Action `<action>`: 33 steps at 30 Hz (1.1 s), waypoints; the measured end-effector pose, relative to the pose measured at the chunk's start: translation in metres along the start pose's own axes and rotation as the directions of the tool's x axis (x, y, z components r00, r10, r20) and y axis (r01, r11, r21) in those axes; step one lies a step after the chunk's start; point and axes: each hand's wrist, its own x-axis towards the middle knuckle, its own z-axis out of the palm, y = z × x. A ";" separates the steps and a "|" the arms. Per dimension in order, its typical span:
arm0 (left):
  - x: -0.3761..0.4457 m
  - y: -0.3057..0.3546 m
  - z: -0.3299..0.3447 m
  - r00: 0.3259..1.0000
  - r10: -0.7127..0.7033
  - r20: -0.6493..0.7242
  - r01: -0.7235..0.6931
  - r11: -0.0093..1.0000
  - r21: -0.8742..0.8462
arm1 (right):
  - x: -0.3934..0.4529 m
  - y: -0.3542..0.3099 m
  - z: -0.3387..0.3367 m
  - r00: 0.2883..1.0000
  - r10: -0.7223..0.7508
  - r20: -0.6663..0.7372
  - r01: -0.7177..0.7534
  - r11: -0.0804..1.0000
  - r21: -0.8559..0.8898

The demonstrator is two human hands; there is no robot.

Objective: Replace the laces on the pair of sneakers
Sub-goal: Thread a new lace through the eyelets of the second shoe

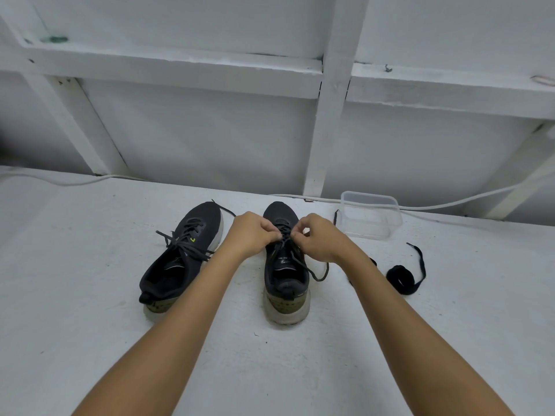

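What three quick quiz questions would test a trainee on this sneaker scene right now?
1. True or false: both hands work at the laces of the right sneaker.
2. Which lies nearest the clear plastic container? A) left sneaker B) coiled black lace C) white cable
3. Fill in: the left sneaker's laces are threaded but ____.

Key
1. True: left hand and right hand pinch the lace over its eyelets.
2. C, running just behind it.
3. Untied, ends loose.
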 end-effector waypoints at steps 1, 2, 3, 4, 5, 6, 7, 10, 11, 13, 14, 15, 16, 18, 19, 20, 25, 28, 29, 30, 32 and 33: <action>0.000 0.000 0.001 1.000 0.000 -0.006 0.000 1.000 0.007 | 0.000 0.000 0.002 1.000 0.014 -0.010 -0.013 0.999 0.032; 0.000 0.000 0.002 1.000 0.000 -0.011 0.000 1.000 0.013 | -0.001 0.002 0.003 0.999 0.038 -0.019 -0.036 0.997 0.066; -0.001 -0.001 0.004 1.000 0.000 -0.015 0.000 1.000 0.017 | -0.002 0.005 0.005 0.997 0.068 -0.027 -0.065 0.993 0.102; -0.001 -0.001 0.005 1.000 0.000 -0.020 0.000 1.000 0.020 | -0.002 0.010 0.007 0.994 0.104 -0.026 -0.099 0.983 0.153; -0.002 -0.001 0.007 1.000 0.001 -0.027 -0.001 1.000 0.020 | -0.004 0.014 0.008 0.990 0.142 -0.016 -0.135 0.964 0.227; -0.003 0.000 0.008 0.999 0.001 -0.034 0.000 1.000 0.019 | -0.005 0.017 0.009 0.984 0.176 0.000 -0.167 0.933 0.318; -0.004 0.000 0.008 0.999 -0.003 -0.041 0.004 1.000 0.014 | -0.006 0.019 0.010 0.979 0.205 0.023 -0.196 0.890 0.411; -0.006 0.001 0.011 0.996 -0.059 -0.063 0.057 0.998 -0.037 | -0.007 0.021 0.013 0.969 0.242 0.047 -0.226 0.798 0.559; -0.007 0.000 0.012 0.994 -0.083 -0.069 0.078 0.995 -0.065 | -0.008 0.021 0.014 0.969 0.245 0.042 -0.225 0.794 0.564; -0.010 -0.003 0.016 0.989 -0.126 -0.072 0.116 0.985 -0.129 | -0.009 0.021 0.017 0.969 0.247 0.023 -0.218 0.804 0.554; -0.012 -0.005 0.017 0.987 -0.146 -0.073 0.133 0.978 -0.159 | -0.010 0.022 0.018 0.969 0.245 0.011 -0.211 0.810 0.546; -0.013 -0.008 0.017 0.985 -0.158 -0.074 0.142 0.973 -0.182 | -0.011 0.021 0.018 0.971 0.241 0.001 -0.203 0.817 0.540; -0.013 -0.009 0.016 0.984 -0.162 -0.073 0.145 0.970 -0.198 | -0.011 0.020 0.018 0.973 0.229 -0.010 -0.189 0.823 0.535; -0.011 -0.011 0.014 0.988 -0.146 -0.048 0.132 0.967 -0.218 | -0.011 0.018 0.016 0.981 0.194 -0.026 -0.155 0.849 0.505; -0.009 -0.011 0.012 0.990 -0.133 -0.036 0.122 0.967 -0.225 | -0.011 0.017 0.015 0.984 0.175 -0.026 -0.141 0.866 0.480; -0.008 -0.010 0.010 0.992 -0.120 -0.025 0.111 0.967 -0.229 | -0.010 0.016 0.014 0.988 0.154 -0.028 -0.125 0.882 0.454; -0.003 -0.012 0.005 0.999 -0.035 0.017 0.038 0.981 -0.190 | -0.008 0.013 0.013 0.995 0.067 -0.076 -0.044 0.961 0.272; -0.003 -0.011 0.005 0.999 -0.038 0.001 0.038 0.991 -0.129 | -0.007 0.013 0.015 0.989 0.114 -0.090 -0.083 0.950 0.300; -0.004 -0.010 0.007 0.999 -0.045 -0.009 0.044 0.994 -0.104 | -0.008 0.013 0.016 0.988 0.131 -0.087 -0.098 0.944 0.314; -0.005 -0.009 0.009 0.998 -0.054 -0.018 0.053 0.995 -0.090 | -0.009 0.014 0.017 0.986 0.143 -0.084 -0.108 0.939 0.326; -0.007 -0.010 0.012 0.997 -0.078 -0.030 0.075 0.994 -0.083 | -0.011 0.015 0.018 0.984 0.156 -0.089 -0.115 0.928 0.354; -0.008 -0.011 0.013 0.995 -0.088 -0.037 0.084 0.992 -0.093 | -0.011 0.015 0.018 0.982 0.162 -0.095 -0.116 0.921 0.373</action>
